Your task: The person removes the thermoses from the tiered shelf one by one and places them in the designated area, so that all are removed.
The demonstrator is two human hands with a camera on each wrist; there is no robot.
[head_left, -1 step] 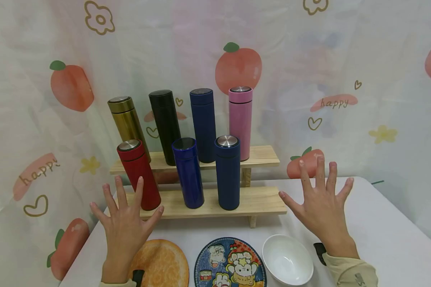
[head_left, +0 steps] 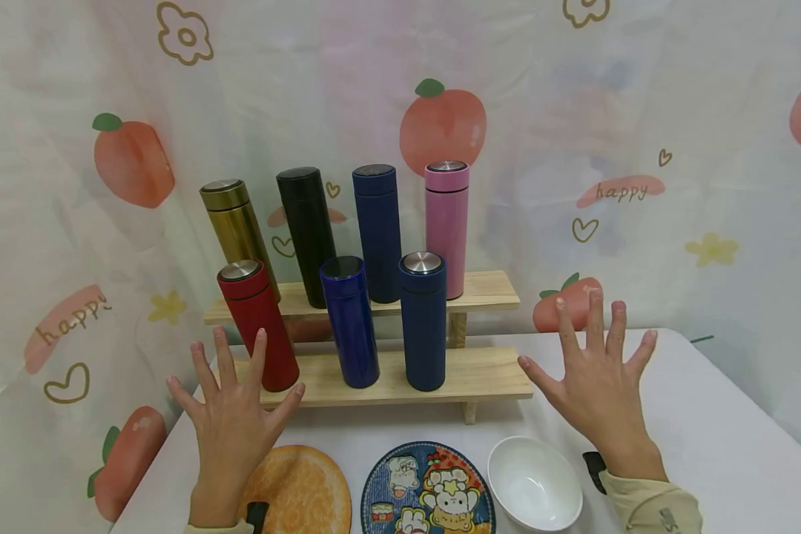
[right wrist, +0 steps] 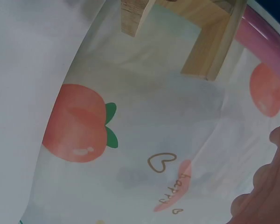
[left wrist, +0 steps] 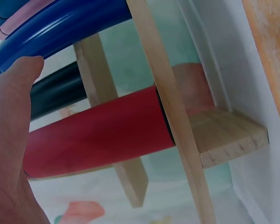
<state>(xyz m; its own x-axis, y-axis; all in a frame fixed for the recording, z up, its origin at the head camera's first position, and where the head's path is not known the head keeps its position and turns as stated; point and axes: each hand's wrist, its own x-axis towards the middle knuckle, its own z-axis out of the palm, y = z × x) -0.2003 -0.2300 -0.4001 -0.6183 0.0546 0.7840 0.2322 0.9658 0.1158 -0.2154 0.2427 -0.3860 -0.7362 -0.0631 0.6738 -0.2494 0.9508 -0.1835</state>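
Observation:
My left hand [head_left: 230, 419], fingers spread and holding nothing, overlaps the red thermos flask [head_left: 267, 348] in the head view. In the left wrist view its thumb [left wrist: 28, 70] shows in front of the blue flask [left wrist: 70, 28]. Spread likewise, my right hand [head_left: 601, 386] is up at the right, beside the two-tier wooden stand [head_left: 487, 371]. The lower tier bears the red flask, a glossy blue flask [head_left: 351, 326] and a navy flask [head_left: 423, 326] with a silver lid. Behind them stand a gold flask [head_left: 233, 222], a black one [head_left: 307, 237], another navy flask [head_left: 377, 237] and a pink one [head_left: 447, 237].
In front of the stand lie a round bread-patterned mat [head_left: 314, 482] and a round cartoon mat [head_left: 387, 512]. Right of these sits a white bowl [head_left: 534, 482]. A white cloth covers the table [head_left: 707, 445], and a fruit-printed curtain [head_left: 541, 111] hangs behind.

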